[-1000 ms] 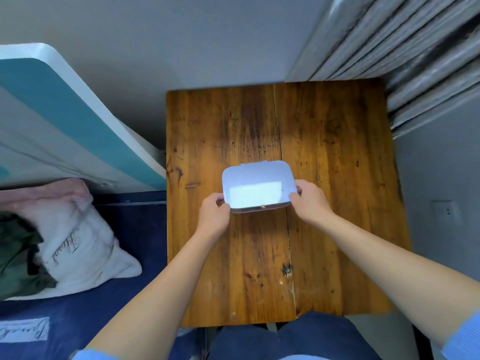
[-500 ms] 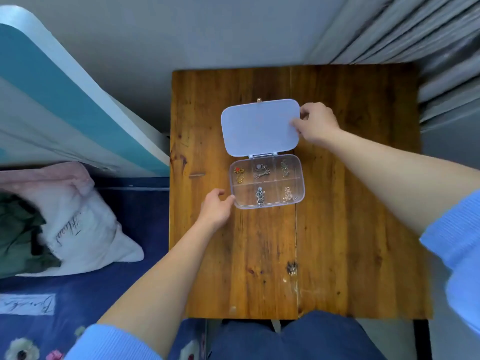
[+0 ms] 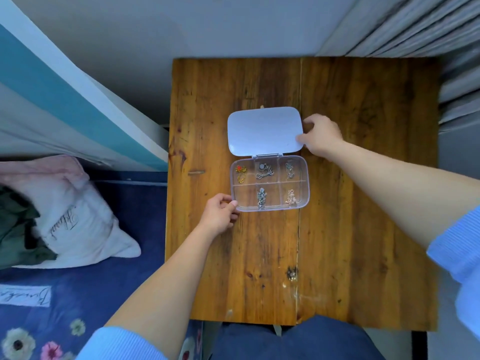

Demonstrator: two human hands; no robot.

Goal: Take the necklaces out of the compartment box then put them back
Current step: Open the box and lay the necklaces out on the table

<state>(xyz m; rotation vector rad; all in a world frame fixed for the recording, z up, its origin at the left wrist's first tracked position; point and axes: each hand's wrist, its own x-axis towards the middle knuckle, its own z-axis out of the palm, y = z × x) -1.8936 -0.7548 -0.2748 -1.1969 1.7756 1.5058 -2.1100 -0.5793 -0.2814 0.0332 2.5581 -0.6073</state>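
Observation:
A clear plastic compartment box (image 3: 306, 178) lies open on the wooden table (image 3: 363, 203). Its pale lid (image 3: 263, 129) is folded flat away from me. Necklaces sit in separate compartments: a gold one with a red pendant (image 3: 240, 173), a silver one (image 3: 265, 171), a greenish one (image 3: 289, 169), another silver one (image 3: 261, 198) and a rose-gold one (image 3: 291, 197). The near-left compartment looks empty. My left hand (image 3: 220, 215) grips the box's near-left corner. My right hand (image 3: 320, 136) pinches the lid's right edge.
A bed with dark blue flowered bedding (image 3: 78, 294) and a white pillow (image 3: 75, 222) lies left of the table. A teal and white board (image 3: 65, 94) leans at the left. Grey curtains (image 3: 415, 27) hang at the back right. My blue-clad lap (image 3: 285, 341) is below the table.
A second ago both hands held the box with its lid only lifted. The lid has since swung fully open and lies flat; my right hand followed it, my left stays at the corner.

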